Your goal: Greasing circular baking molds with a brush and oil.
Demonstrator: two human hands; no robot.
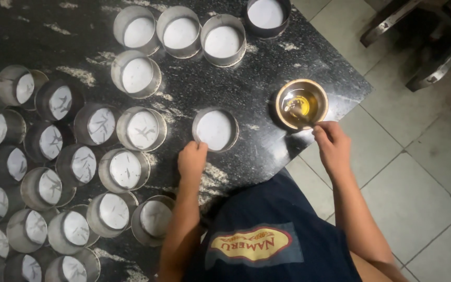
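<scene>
My left hand (192,159) grips the near rim of a round metal tin (215,129) lined with white paper, which stands alone in the middle of the black speckled counter (257,89). My right hand (332,143) pinches a thin brush handle that dips into a small metal bowl of yellow oil (301,104) near the counter's right corner. The brush head lies in the oil.
Several paper-lined tins with brush marks crowd the left side of the counter (69,172). Several unmarked lined tins (181,34) stand in a row at the far edge. Pale floor tiles (418,172) lie to the right, with dark metal furniture legs (434,36) at top right.
</scene>
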